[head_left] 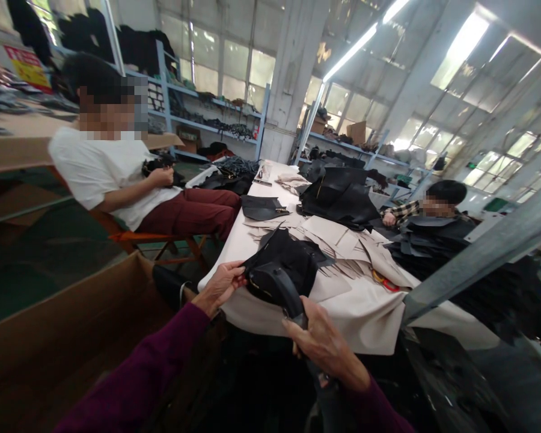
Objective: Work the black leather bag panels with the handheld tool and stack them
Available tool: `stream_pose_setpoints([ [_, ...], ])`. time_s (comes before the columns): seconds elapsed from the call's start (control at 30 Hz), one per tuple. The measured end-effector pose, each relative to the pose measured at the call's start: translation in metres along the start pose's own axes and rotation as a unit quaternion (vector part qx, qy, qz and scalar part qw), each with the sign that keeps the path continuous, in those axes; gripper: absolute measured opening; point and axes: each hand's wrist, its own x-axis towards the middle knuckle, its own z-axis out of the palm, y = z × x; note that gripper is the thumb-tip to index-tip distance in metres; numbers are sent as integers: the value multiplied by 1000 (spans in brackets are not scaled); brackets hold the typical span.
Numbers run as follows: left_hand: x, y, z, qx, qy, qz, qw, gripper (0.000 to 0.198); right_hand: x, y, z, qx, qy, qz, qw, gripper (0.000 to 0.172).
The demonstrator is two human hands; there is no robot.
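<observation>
black piece [295, 251] – edge in left grip [223, 285]; curved tool [290, 290] – in right grip [324, 337]

The left forearm [174, 344], in a purple sleeve [133, 380], enters from the lower left and stretches forward and inward. The sleeve ends before the wrist [210, 300], which is bare. The left hand [223, 282] holds the tips of its thumb and fingers close together, as in a pinch. The right forearm [381, 404], also in purple, leans toward the middle. The right hand [328, 335] is closed in a grip, with the thumb pointing left.
</observation>
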Motion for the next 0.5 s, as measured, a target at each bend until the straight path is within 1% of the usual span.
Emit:
stream_pose_setpoints([
  [0.07, -6, -2, 3, -25, -20, -6, 999, 17, 13, -2, 8, 13, -18, -4, 1000, 6],
  [0.1, -9, -4, 5, -37, -35, -11, 999, 17, 20, -3, 11, 17, -17, -4, 1000, 6],
  [0.17, -14, -9, 8, -56, -58, -26, 996, 16, 34, -4, 12, 10, 7, -4, 1000, 8],
  [0.27, -16, -15, 9, -77, -56, -43, 995, 13, 47, -2, 2, -8, 54, -5, 998, 9],
  [0.33, -14, -16, 8, -89, -43, -39, 994, 14, 43, 1, -9, -11, 59, -9, 998, 9],
  [0.4, -11, -16, 8, -92, -37, -35, 994, 15, 32, 5, -16, -10, 50, -10, 999, 9],
  [0.5, -12, -15, 12, -65, -26, -36, 997, 14, 13, 9, -12, -11, 41, -7, 999, 9],
])
